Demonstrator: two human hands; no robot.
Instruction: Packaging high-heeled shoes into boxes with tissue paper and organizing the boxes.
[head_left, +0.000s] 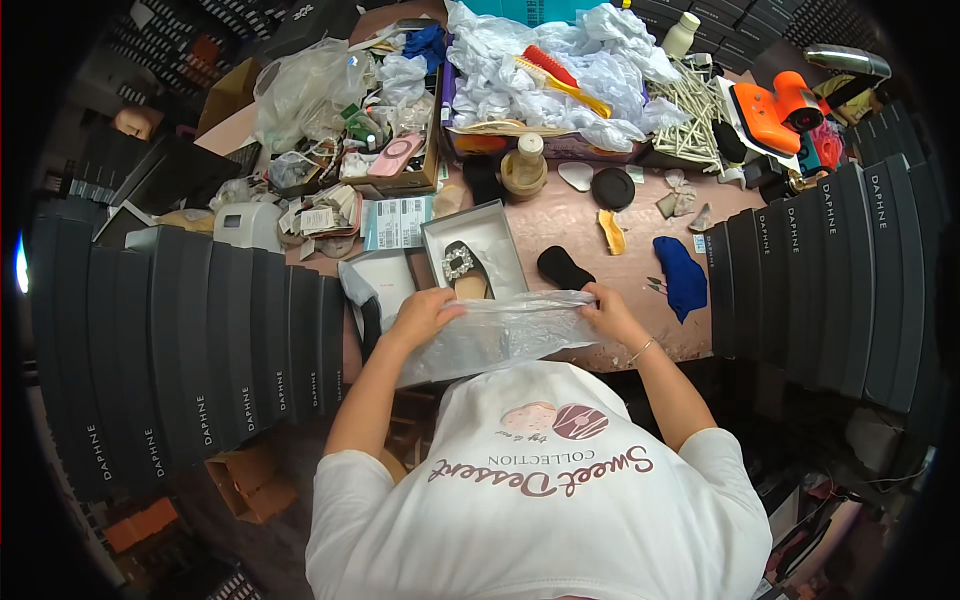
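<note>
Stretched between my hands is a clear plastic bag (500,330), over the table's near edge. My left hand (425,316) pinches its left end, and my right hand (612,314) grips the upper right corner. Just beyond the bag, an open shoebox (509,230) holds a black shoe with a jewelled buckle (459,262) and a tan insole; the bag hides the box's near part. Left of it sits a pale open box part (384,277), partly covered by my left arm. A black shoe-shaped piece (562,268) lies near my right hand.
Dark shoeboxes stand in rows at left (175,340) and right (835,275). Behind are a carton of crumpled white plastic (560,70) with brushes on top, a pile of white sticks (690,115) and an orange device (775,112). A blue cloth (681,277) lies at right.
</note>
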